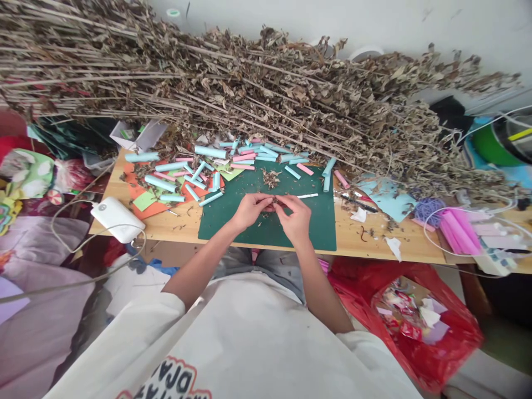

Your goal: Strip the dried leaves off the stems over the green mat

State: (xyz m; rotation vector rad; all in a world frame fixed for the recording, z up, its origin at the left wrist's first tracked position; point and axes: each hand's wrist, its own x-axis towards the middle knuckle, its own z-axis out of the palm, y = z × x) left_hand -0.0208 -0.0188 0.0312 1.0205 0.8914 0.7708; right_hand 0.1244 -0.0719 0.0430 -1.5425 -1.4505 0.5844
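Note:
Over the dark green mat (220, 221), my left hand (252, 210) and my right hand (295, 216) meet fingertip to fingertip. Both are closed in a pinch on brown dried leaf bits (274, 206), mostly hidden by the fingers. Just beyond them lies a small heap of crumbled dried leaves (271, 177). A thin white stick (307, 195) rests on the mat to the right of my right hand. Behind and to the left are many rolled paper tubes, some blue (210, 151), some pink (243, 166).
Long bundles of dried stalks (249, 83) cover the back of the wooden table (415, 244). A white power bank (117, 219) with a cable sits at the left edge. Right of the mat are a pen (361, 205) and blue paper (386, 194). A red bag (353, 288) holds scraps below.

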